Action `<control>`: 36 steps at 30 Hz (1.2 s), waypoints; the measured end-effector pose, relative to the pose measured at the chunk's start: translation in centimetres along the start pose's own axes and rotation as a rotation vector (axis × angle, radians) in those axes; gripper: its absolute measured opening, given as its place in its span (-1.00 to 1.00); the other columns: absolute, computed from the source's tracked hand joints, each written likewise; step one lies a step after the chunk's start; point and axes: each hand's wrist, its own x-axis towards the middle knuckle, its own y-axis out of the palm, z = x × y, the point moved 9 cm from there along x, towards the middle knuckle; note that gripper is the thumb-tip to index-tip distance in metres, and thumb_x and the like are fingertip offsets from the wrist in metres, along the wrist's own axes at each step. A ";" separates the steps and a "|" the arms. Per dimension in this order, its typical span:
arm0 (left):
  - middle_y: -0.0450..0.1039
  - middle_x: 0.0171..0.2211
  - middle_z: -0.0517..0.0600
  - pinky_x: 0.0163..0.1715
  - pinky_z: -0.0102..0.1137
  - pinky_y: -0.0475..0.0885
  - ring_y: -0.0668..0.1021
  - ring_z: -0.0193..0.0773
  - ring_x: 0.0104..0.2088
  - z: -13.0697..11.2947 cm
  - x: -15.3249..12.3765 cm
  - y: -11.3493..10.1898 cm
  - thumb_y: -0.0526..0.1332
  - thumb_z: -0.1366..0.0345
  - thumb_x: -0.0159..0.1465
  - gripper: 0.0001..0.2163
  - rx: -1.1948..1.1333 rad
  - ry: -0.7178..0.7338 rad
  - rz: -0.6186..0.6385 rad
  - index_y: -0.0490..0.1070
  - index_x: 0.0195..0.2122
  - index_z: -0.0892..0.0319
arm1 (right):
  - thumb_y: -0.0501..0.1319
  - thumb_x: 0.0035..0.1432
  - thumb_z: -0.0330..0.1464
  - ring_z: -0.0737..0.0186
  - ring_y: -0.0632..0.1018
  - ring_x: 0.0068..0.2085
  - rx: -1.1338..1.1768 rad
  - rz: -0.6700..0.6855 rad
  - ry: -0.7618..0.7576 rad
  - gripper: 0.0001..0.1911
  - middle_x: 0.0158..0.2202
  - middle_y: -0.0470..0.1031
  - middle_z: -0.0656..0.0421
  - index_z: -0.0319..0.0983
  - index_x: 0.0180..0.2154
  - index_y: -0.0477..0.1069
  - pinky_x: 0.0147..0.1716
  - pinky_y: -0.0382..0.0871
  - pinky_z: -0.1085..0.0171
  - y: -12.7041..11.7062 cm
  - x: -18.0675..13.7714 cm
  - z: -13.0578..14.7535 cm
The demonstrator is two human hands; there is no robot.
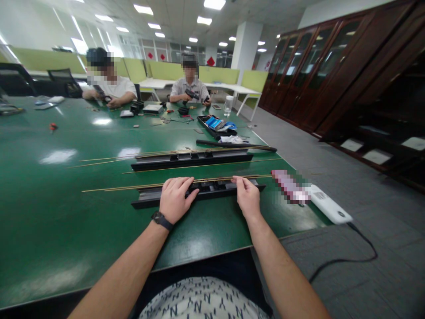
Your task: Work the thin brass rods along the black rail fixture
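Note:
A long black plastic strip [212,188] lies across the green table [66,212] just in front of me, with thin brass rods [133,186] along its far edge. My left hand [175,198] rests palm down on the strip's middle, fingers stretched toward the rods; a black watch is on that wrist. My right hand [246,193] presses on the strip's right part, fingers curled over its top edge and the rod there. A second black strip [192,159] with more brass rods lies farther back.
A white power strip [327,206] with a black cable hangs over the table's right corner. A black tray [215,125] of parts and a clear cup [228,105] stand further back. Two people sit at the far side holding tools. Dark wooden cabinets [332,66] line the right wall.

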 end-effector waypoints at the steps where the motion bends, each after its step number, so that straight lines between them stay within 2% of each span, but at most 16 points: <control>1: 0.61 0.03 0.11 0.12 -0.06 0.35 0.59 0.01 0.04 0.0 0.0 0.0 0.23 0.08 0.41 -0.67 0.000 0.001 -0.003 0.52 0.12 0.07 | 0.14 0.37 -0.04 0.01 0.69 -0.04 0.000 -0.006 0.007 -0.57 -0.13 0.72 0.06 -0.18 -0.11 0.65 0.06 0.50 0.12 -0.1 0.0 0.0; 7: 0.61 0.03 0.11 0.11 -0.07 0.35 0.59 0.01 0.04 -0.1 -0.1 -0.1 0.22 0.08 0.42 -0.67 0.015 0.006 -0.005 0.52 0.11 0.09 | 0.16 0.35 -0.01 0.02 0.70 -0.09 0.029 0.009 0.017 -0.54 -0.16 0.72 0.08 -0.19 -0.07 0.64 0.03 0.52 0.12 0.1 -0.1 0.0; 15: 0.61 0.03 0.11 0.12 -0.07 0.35 0.59 0.01 0.04 -0.1 0.0 -0.1 0.22 0.08 0.42 -0.68 0.024 0.009 -0.006 0.52 0.11 0.08 | 0.15 0.38 -0.05 0.03 0.69 -0.04 0.008 0.010 0.013 -0.58 -0.12 0.72 0.08 -0.17 -0.09 0.65 0.10 0.47 0.11 0.1 0.0 -0.2; 36: 0.61 0.01 0.11 0.10 -0.10 0.35 0.59 -0.01 0.02 -0.4 0.0 -0.4 0.24 0.10 0.42 -0.67 0.029 0.025 -0.018 0.51 0.12 0.12 | 0.16 0.37 -0.03 0.02 0.68 -0.06 0.033 0.013 0.048 -0.56 -0.12 0.71 0.06 -0.19 -0.09 0.65 0.03 0.49 0.12 0.1 -0.2 -0.5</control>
